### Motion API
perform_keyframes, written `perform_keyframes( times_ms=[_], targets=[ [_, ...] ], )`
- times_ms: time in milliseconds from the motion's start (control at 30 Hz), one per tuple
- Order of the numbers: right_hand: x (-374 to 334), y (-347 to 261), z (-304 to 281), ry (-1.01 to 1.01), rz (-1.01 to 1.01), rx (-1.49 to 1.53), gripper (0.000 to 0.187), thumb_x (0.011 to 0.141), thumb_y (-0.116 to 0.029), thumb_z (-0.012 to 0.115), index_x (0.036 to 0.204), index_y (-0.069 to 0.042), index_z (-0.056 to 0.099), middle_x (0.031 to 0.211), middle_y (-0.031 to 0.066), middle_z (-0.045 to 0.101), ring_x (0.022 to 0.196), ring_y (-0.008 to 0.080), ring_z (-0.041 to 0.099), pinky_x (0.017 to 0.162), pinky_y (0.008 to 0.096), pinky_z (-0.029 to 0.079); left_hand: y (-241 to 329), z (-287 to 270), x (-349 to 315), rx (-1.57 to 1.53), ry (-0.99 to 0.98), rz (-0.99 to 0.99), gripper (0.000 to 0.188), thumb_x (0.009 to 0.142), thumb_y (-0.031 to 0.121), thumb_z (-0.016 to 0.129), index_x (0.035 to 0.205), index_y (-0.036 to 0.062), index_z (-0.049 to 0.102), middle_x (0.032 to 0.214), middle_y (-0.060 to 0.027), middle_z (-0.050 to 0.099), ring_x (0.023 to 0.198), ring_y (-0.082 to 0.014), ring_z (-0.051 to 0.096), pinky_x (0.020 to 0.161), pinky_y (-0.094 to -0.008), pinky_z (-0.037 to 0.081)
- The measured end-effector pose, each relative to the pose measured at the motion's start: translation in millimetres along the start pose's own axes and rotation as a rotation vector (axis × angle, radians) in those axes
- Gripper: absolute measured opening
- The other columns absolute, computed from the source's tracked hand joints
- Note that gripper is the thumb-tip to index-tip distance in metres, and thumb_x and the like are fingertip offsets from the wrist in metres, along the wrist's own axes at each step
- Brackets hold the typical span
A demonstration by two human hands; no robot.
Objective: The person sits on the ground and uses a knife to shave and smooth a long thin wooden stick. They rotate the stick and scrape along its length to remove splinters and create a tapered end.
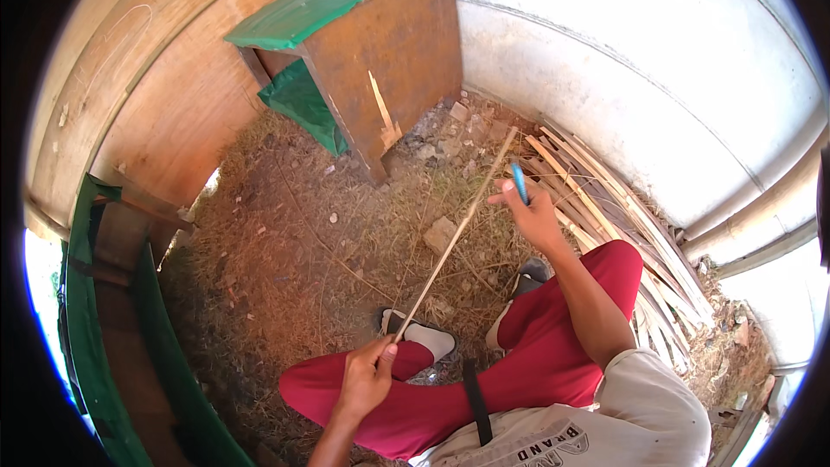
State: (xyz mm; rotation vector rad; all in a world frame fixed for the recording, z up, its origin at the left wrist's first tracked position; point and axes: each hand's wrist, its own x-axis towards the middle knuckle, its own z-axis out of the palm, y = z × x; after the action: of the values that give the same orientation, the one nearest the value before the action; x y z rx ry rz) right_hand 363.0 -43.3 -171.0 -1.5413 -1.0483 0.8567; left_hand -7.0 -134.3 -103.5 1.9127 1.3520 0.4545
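Note:
My left hand (367, 375) is closed around the lower end of a long, thin bamboo strip (449, 249). From there the strip slants up and away to the right, its far tip over the ground near the pile. My right hand (533, 215) grips a slim blue object (520, 183), perhaps a handle, that sticks up past the fingers; the rest of it is hidden in the palm. The right fingertips are close beside the upper part of the strip; whether they touch it I cannot tell.
Several bamboo strips (596, 195) lie piled along the white wall (631, 60) at right. A brown wooden cabinet (393, 52) with a green cover stands ahead. A green-covered wooden frame (86, 320) curves along the left. Dry grass and a stone (440, 234) lie near my feet.

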Motion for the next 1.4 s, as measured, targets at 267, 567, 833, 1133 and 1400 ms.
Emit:
perform_keyframes(
  times_ms=[267, 567, 833, 1133, 1400],
  targets=[
    [-33, -6, 30, -0.21, -0.45, -0.525, 0.032, 0.099, -0.032, 0.058, 0.107, -0.004, 0.07, 0.071, 0.0163, 0.066, 0.063, 0.0363, 0.064, 0.059, 0.0451, 0.051, -9, 41, -38, -0.196, 0.109, -0.143, 0.027, 0.1, 0.018, 0.06, 0.112, -0.0051, 0.069, 0.1, -0.0195, 0.073, 0.093, -0.0254, 0.072, 0.083, -0.0335, 0.054],
    [-42, 2, 44, -0.254, -0.503, -0.695, 0.034, 0.093, -0.038, 0.064, 0.1, -0.006, 0.074, 0.072, 0.0137, 0.068, 0.056, 0.0333, 0.063, 0.052, 0.0435, 0.051, -22, 63, -67, -0.169, 0.16, -0.132, 0.026, 0.1, 0.016, 0.059, 0.111, -0.0053, 0.069, 0.097, -0.021, 0.073, 0.089, -0.0263, 0.072, 0.078, -0.0338, 0.054],
    [-32, 6, 49, -0.272, -0.173, -0.937, 0.044, 0.096, -0.049, 0.056, 0.102, -0.01, 0.075, 0.074, 0.0141, 0.07, 0.063, 0.0328, 0.068, 0.057, 0.045, 0.054, -19, 69, -103, -0.249, 0.036, -0.402, 0.027, 0.098, 0.017, 0.062, 0.111, -0.0051, 0.069, 0.093, -0.0193, 0.072, 0.086, -0.0279, 0.072, 0.075, -0.0343, 0.055],
    [16, 59, 4, 0.144, 0.002, -0.793, 0.048, 0.097, -0.049, 0.055, 0.09, -0.005, 0.074, 0.068, 0.02, 0.064, 0.067, 0.0376, 0.063, 0.063, 0.0485, 0.05, -22, 54, -145, -0.093, 0.148, -0.194, 0.031, 0.096, 0.024, 0.062, 0.117, 0.002, 0.069, 0.086, -0.0101, 0.069, 0.071, -0.0189, 0.065, 0.065, -0.0312, 0.051],
    [-13, -19, -2, 0.301, -0.046, -0.125, 0.048, 0.095, -0.043, 0.066, 0.079, 0.002, 0.071, 0.057, 0.0032, 0.059, 0.051, 0.0067, 0.049, 0.048, 0.0269, 0.037, 7, 14, -23, 0.568, 0.355, 0.212, 0.028, 0.09, 0.015, 0.07, 0.116, 0.0032, 0.068, 0.075, -0.0083, 0.056, 0.057, -0.0263, 0.062, 0.047, -0.0394, 0.048]
  ],
)
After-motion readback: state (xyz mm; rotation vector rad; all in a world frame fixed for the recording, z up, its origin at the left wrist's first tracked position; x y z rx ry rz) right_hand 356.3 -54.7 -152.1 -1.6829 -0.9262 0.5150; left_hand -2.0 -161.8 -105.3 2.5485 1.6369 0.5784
